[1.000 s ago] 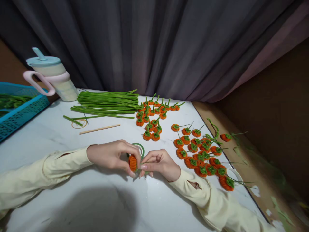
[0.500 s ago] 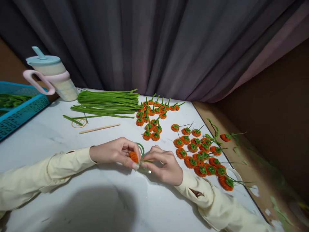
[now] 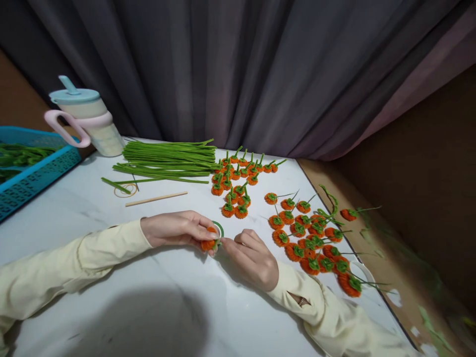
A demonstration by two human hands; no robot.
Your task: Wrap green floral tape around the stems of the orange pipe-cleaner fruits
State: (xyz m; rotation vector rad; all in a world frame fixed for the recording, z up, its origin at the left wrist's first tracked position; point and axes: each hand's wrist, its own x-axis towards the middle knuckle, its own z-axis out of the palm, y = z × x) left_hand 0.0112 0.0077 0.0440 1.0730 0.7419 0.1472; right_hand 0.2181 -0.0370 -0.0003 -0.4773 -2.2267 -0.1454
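Note:
My left hand (image 3: pixel 177 229) pinches a small orange pumpkin (image 3: pixel 208 244) made of fuzzy wire, just above the white table (image 3: pixel 111 297). My right hand (image 3: pixel 252 258) is closed at the pumpkin's right side, fingertips pinching something thin at its green stem end. A roll of green tape (image 3: pixel 217 228) lies right behind the two hands. Both arms wear pale yellow sleeves.
Several finished orange pumpkins (image 3: pixel 308 238) with green tops lie to the right, more further back (image 3: pixel 238 183). A bundle of green wire stems (image 3: pixel 167 158), a wooden stick (image 3: pixel 156 199), a rubber band (image 3: pixel 125 190), a lidded cup (image 3: pixel 87 119) and a blue basket (image 3: pixel 33 173) sit at left. Dark curtain behind.
The pumpkin has been turned and lowered slightly in my left hand. My right hand has shifted its pinch and dropped closer to the table.

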